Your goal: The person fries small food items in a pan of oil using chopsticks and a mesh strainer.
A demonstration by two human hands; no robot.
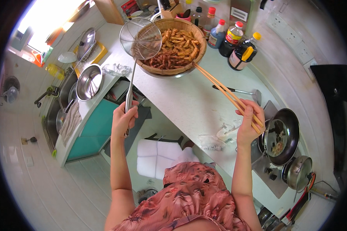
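My left hand (124,118) grips the metal handle of a wire-mesh skimmer (140,39), whose round mesh overlaps the left side of a woven bamboo basket (201,56). Inside the basket lie golden fried strips of food (179,43), with darker reddish-brown pieces (167,61) towards the near side. The mesh partly hides the food beneath it. In my right hand (250,124) is a pair of long wooden chopsticks (219,85). Their tips are at the basket's near right rim; whether they touch it I cannot tell. A metal basin (173,76) shows under the basket.
Sauce bottles (235,40) line the wall right of the basket. A spatula (256,95) and crumpled plastic (217,141) lie on the counter (173,101). On the stove sit a wok (295,138) with oily residue and a lidded pot (300,173). A steel bowl (89,82) stands by the sink (53,118).
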